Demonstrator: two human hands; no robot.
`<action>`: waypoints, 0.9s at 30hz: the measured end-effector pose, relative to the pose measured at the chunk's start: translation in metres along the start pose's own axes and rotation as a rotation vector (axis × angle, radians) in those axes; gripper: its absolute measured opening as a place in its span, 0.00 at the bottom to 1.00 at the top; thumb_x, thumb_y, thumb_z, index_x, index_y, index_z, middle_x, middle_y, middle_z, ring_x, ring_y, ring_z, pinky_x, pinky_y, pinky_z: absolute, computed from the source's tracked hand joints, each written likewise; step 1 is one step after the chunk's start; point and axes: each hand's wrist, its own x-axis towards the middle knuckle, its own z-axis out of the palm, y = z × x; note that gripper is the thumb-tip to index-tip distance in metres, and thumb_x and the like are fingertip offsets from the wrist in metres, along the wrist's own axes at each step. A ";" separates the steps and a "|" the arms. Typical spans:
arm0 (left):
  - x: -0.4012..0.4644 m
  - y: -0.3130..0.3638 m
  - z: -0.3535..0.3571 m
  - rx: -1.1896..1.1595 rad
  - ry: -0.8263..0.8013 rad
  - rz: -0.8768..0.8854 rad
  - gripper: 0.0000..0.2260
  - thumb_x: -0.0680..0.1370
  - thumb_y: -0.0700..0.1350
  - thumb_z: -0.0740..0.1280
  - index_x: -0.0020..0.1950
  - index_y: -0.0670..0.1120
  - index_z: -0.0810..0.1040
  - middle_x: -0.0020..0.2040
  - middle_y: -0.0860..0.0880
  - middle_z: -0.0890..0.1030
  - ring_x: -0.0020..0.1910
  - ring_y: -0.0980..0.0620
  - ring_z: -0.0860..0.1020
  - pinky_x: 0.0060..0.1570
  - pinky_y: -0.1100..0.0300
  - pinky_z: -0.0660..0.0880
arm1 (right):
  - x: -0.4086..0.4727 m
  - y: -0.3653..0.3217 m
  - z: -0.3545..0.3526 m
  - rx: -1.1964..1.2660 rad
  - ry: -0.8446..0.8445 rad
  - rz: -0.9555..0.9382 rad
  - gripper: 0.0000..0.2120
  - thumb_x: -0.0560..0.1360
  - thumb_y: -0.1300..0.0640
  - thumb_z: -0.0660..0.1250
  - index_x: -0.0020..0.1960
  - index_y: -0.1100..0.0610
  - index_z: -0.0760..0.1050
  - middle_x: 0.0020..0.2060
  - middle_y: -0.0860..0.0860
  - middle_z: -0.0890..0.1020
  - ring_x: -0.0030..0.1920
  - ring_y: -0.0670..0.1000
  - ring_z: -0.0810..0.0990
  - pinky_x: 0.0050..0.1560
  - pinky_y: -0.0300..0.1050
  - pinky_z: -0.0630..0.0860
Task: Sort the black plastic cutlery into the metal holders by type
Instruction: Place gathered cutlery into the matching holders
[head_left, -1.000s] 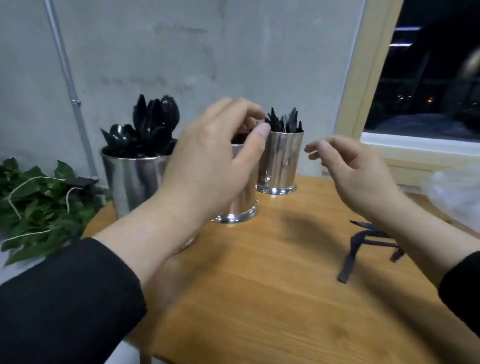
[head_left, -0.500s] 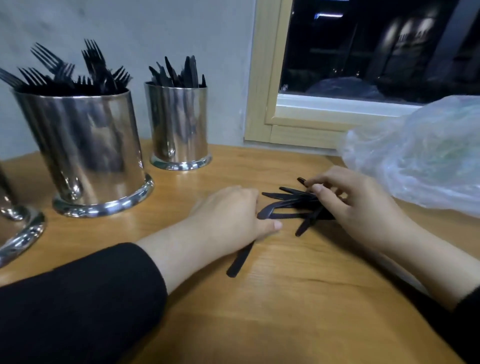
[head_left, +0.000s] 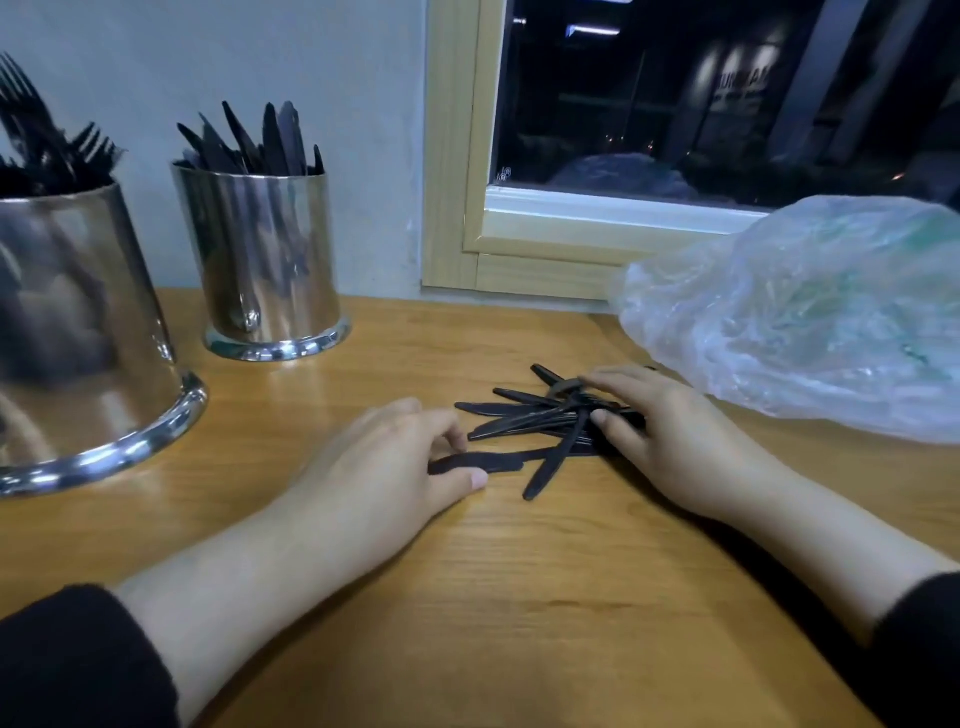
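A small pile of black plastic knives (head_left: 524, 418) lies on the wooden table (head_left: 467, 597) between my hands. My left hand (head_left: 384, 467) lies on the table and pinches the handle of one black knife (head_left: 483, 461) between thumb and fingers. My right hand (head_left: 660, 421) rests over the right end of the pile, fingers curled around several knives. At the left stands a large metal holder (head_left: 78, 332) full of forks. Behind it to the right a smaller metal holder (head_left: 265, 265) holds knives.
A crumpled clear plastic bag (head_left: 800, 317) lies on the table at the right, close behind my right hand. A wooden window frame (head_left: 457, 156) and a grey wall rise behind the table. Bare table stretches toward me.
The view swung from the holders down to the knife pile. Both hands dropped to the table. My left hand's knife has turned from pointing toward me to lying nearly level beside the pile.
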 end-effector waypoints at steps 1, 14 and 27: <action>0.000 0.001 0.001 -0.009 0.016 0.001 0.12 0.77 0.66 0.65 0.56 0.63 0.75 0.47 0.62 0.71 0.51 0.59 0.72 0.50 0.58 0.71 | 0.002 -0.001 0.002 -0.006 -0.021 -0.011 0.18 0.81 0.53 0.65 0.71 0.49 0.74 0.66 0.43 0.77 0.66 0.46 0.74 0.67 0.39 0.67; 0.030 0.040 0.011 0.128 0.243 0.281 0.22 0.83 0.58 0.56 0.72 0.52 0.75 0.61 0.53 0.79 0.63 0.49 0.74 0.60 0.53 0.66 | -0.002 -0.004 -0.006 0.053 0.151 -0.140 0.10 0.78 0.60 0.71 0.56 0.50 0.84 0.45 0.47 0.82 0.47 0.49 0.80 0.49 0.47 0.76; 0.029 0.030 0.019 -0.185 0.107 0.289 0.11 0.82 0.55 0.62 0.50 0.52 0.81 0.42 0.57 0.78 0.44 0.58 0.75 0.46 0.58 0.72 | -0.009 -0.017 -0.012 0.346 0.176 -0.074 0.08 0.77 0.59 0.72 0.51 0.46 0.84 0.44 0.38 0.84 0.47 0.42 0.81 0.47 0.30 0.72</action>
